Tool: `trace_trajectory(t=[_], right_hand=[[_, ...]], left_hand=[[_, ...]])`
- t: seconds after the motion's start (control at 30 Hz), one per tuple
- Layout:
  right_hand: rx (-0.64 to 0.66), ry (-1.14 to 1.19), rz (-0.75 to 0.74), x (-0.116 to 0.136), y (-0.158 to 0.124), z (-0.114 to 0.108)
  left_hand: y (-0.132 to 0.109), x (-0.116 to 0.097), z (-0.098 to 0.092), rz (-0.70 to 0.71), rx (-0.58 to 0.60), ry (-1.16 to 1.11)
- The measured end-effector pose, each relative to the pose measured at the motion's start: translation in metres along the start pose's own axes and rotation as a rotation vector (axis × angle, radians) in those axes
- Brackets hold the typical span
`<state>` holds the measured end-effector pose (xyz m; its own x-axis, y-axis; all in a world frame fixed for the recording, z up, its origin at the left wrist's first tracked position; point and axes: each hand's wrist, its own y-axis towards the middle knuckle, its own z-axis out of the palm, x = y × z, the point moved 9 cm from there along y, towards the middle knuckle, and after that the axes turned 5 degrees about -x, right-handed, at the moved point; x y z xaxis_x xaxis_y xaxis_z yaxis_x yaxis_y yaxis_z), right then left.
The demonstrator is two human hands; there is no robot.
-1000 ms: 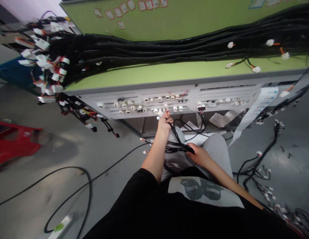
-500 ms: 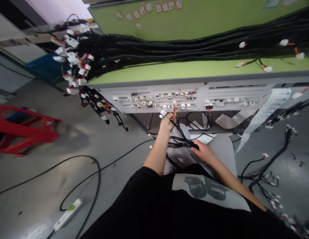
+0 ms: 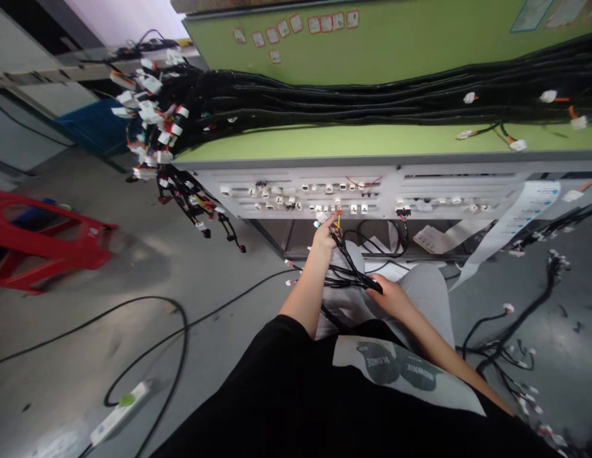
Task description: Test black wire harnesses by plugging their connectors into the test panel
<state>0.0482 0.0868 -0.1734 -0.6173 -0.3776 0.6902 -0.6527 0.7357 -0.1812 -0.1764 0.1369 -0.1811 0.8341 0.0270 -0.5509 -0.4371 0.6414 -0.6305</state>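
My left hand is closed around a branch of a black wire harness, just below the front panel of the bench. White connectors stick out past its fingertips, close to the panel's lower row of sockets. Beside them a red connector with yellow wires sits at the panel. Over my lap, my right hand grips the bundled part of the same black harness. Loose branches of it spread to the left beneath my left forearm.
Long black harnesses lie along the green bench top, their connectors hanging off its left end. A red stool stands at left. A power strip and cables are on the floor; more harnesses are at right. Paper strips hang from the panel.
My left hand has moved slightly up against the panel's lower edge, with the white connectors closer to the sockets. The whole view has shifted a little. My right hand keeps its hold.
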Motion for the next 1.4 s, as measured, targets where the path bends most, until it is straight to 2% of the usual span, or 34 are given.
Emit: trace_trajectory(t=[0.1, 0.23, 0.43, 0.7, 0.93, 1.23, 1.3, 1.4], right_hand=[[-0.012, -0.009, -0.002, -0.001, 0.002, 0.0], [-0.008, -0.017, -0.01, -0.002, 0.003, 0.002], [0.021, -0.014, 0.016, -0.004, 0.003, 0.005], [0.04, 0.009, 0.018, -0.005, 0.003, 0.006], [0.061, 0.003, 0.009, -0.003, 0.003, 0.005], [0.041, 0.03, 0.009, -0.004, 0.008, 0.003], [0.039, 0.049, -0.002, -0.005, 0.01, 0.003], [0.031, 0.073, -0.006, -0.007, 0.012, 0.005]], left_hand=[[-0.005, -0.004, -0.005, 0.033, 0.024, -0.058], [-0.011, -0.01, -0.003, 0.085, 0.082, -0.058], [-0.009, -0.015, -0.009, 0.182, 0.001, 0.0], [0.001, -0.015, -0.004, 0.179, 0.004, 0.104], [0.002, -0.015, -0.007, 0.21, -0.095, 0.083], [0.006, -0.025, -0.009, 0.362, -0.249, 0.069], [0.008, -0.026, -0.009, 0.354, -0.212, 0.09], [0.004, -0.024, -0.012, 0.26, -0.061, 0.1]])
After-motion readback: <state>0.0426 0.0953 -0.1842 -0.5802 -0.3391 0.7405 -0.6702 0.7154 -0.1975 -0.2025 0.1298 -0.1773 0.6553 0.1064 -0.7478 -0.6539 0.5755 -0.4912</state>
